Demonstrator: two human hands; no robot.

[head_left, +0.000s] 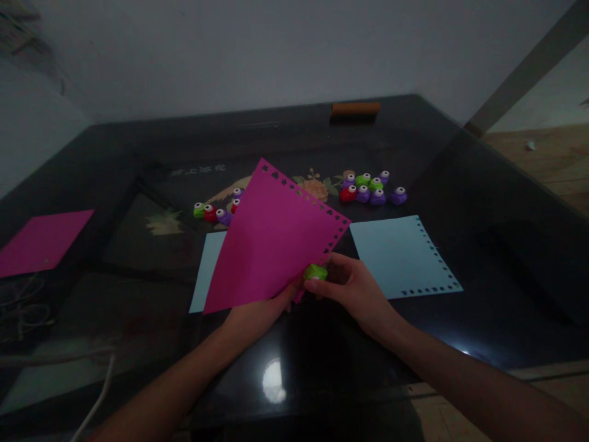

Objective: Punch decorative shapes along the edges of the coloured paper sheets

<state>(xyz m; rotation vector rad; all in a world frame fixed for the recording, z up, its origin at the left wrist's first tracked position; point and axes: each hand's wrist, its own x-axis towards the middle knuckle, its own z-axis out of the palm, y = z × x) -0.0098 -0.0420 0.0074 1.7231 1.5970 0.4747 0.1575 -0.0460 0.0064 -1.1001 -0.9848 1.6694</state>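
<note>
A pink sheet of paper (271, 245), tilted above the table, has small shaped holes along its upper right edge and the start of the adjoining right edge. My left hand (271, 305) grips it near its lower right corner, some fingers hidden behind the sheet. Thumb and fingers of my right hand (352, 282) close around a small green craft punch (315, 272) at the paper's right edge. Whether the punch is pressed down cannot be seen. Beneath the pink sheet lies a light blue sheet (205, 270), partly covered.
Another light blue sheet (400, 255), punched along two edges, lies to the right. Several coloured one-eyed punches (362, 194) cluster behind it; more punches (210, 213) sit left. A pink sheet (46, 242), white cable (103, 387) and brown roll (355, 109) rest on the dark glossy table (151, 153).
</note>
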